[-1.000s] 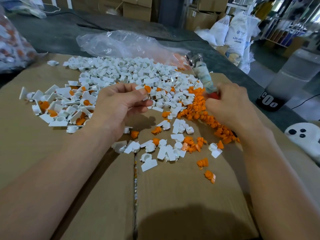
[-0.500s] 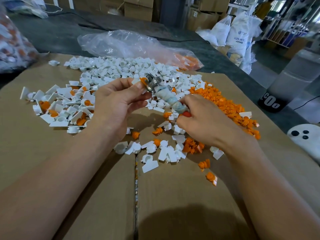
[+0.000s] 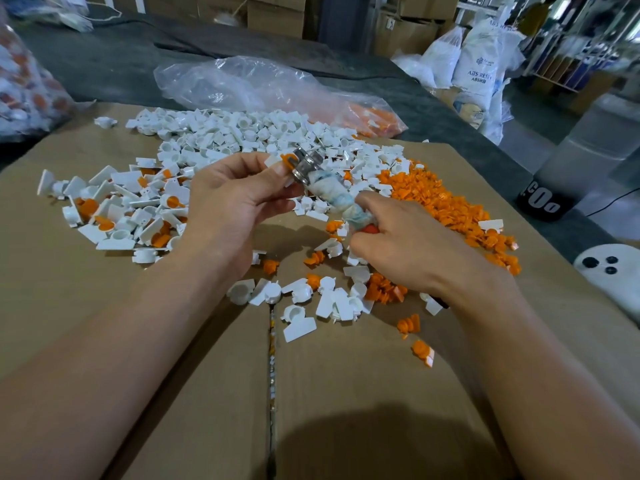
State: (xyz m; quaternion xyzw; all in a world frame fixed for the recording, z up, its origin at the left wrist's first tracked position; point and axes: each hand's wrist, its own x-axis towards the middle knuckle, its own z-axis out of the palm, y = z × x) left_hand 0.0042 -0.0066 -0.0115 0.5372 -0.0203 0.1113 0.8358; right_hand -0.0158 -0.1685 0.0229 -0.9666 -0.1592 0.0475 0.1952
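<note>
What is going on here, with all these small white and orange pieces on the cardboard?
A person seems to be assembling small plastic parts by hand. The left hand pinches a white piece with an orange insert. The right hand grips a cloth-wrapped tool, whose metal head meets that piece. A pile of white pieces lies behind the hands and a pile of orange pieces to the right, all on the cardboard.

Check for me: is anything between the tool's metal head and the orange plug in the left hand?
Nothing visible stands between them. The right hand grips the tool, and its metal head sits right against the orange plug, which the left hand pinches together with the white piece.
</note>
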